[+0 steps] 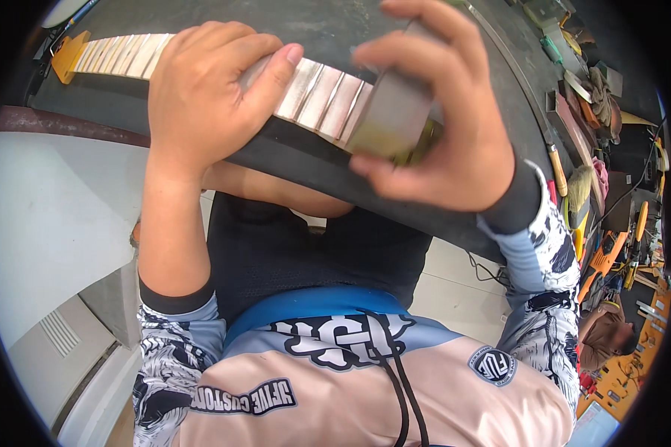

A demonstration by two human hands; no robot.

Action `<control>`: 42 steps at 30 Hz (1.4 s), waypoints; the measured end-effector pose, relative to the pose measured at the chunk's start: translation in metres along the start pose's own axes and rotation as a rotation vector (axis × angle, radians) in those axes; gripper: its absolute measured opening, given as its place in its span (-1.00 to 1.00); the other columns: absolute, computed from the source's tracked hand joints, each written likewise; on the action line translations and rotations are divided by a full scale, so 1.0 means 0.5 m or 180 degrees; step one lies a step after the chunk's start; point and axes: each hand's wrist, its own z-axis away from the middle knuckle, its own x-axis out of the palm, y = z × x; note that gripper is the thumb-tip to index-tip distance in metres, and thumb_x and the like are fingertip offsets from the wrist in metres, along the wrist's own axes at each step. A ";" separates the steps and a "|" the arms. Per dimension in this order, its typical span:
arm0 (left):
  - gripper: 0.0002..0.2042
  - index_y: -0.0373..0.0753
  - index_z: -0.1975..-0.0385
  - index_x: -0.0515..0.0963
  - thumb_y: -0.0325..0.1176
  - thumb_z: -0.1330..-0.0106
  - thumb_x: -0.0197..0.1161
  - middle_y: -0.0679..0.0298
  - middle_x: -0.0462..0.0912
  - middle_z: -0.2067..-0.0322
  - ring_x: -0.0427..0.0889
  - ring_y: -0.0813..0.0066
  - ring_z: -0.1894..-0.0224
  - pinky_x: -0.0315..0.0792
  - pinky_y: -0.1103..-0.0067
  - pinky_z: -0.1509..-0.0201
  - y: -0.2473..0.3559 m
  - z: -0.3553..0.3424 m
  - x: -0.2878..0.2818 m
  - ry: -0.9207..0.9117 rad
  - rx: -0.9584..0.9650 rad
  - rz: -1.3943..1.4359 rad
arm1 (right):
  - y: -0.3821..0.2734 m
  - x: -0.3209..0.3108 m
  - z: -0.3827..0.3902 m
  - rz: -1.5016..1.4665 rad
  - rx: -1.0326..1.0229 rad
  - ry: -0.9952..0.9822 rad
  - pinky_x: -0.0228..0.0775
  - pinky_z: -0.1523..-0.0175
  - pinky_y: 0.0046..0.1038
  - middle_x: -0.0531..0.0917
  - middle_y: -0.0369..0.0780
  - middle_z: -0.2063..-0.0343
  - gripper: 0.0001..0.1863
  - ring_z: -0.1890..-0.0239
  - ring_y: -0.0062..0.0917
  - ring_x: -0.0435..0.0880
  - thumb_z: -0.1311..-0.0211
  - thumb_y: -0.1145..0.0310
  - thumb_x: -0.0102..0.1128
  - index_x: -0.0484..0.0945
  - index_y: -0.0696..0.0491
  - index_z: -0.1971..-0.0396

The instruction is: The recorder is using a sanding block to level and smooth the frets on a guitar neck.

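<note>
A guitar neck (328, 100) lies across the dark workbench, its fretboard covered in whitish strips between the metal frets. Wrapped over its middle, my left hand (205, 93) holds the neck, the thumb stretched along the top. My right hand (458, 127), slightly blurred, has its thumb and fingers around the sides of a smooth grey block (391, 112). That block rests on or just over the right end of the fretboard and hides it. At the neck's far left end is an orange-yellow piece (71, 57).
A long rod tool with a wooden handle (559, 160) lies along the bench's right side, near a brush (578, 186). Many hand tools clutter the far right, where another person (604, 335) is visible. A white panel (60, 194) stands at left.
</note>
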 end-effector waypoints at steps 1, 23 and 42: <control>-0.77 -0.22 0.49 0.72 -0.19 -0.27 0.40 0.31 0.69 0.51 0.65 0.29 0.37 0.44 0.40 0.19 -0.001 0.001 0.000 0.0012 -0.0001 -0.0013 | -0.006 0.005 0.001 0.0131 -0.0035 -0.0159 0.34 -0.33 -0.18 0.28 0.03 -0.24 -0.18 -0.25 -0.05 0.43 0.17 0.32 0.69 0.49 -0.02 -0.20; -0.79 -0.22 0.48 0.72 -0.21 -0.27 0.41 0.31 0.69 0.49 0.65 0.29 0.37 0.45 0.41 0.19 -0.005 0.005 0.000 -0.0029 0.0005 0.0058 | -0.019 -0.021 -0.020 -0.0056 0.0113 -0.0287 0.35 -0.30 -0.20 0.33 -0.03 -0.19 -0.25 -0.18 -0.10 0.46 0.17 0.38 0.59 0.47 0.00 -0.14; -0.86 -0.28 0.38 0.71 -0.35 -0.31 0.32 0.21 0.72 0.38 0.66 0.22 0.26 0.47 0.40 0.10 0.019 0.000 -0.020 -0.0318 -0.0161 -0.0013 | 0.155 -0.058 0.034 0.0751 0.0897 0.0265 0.34 -0.28 -0.24 0.26 -0.01 -0.27 -0.21 -0.22 -0.16 0.42 0.14 0.32 0.58 0.42 0.00 -0.18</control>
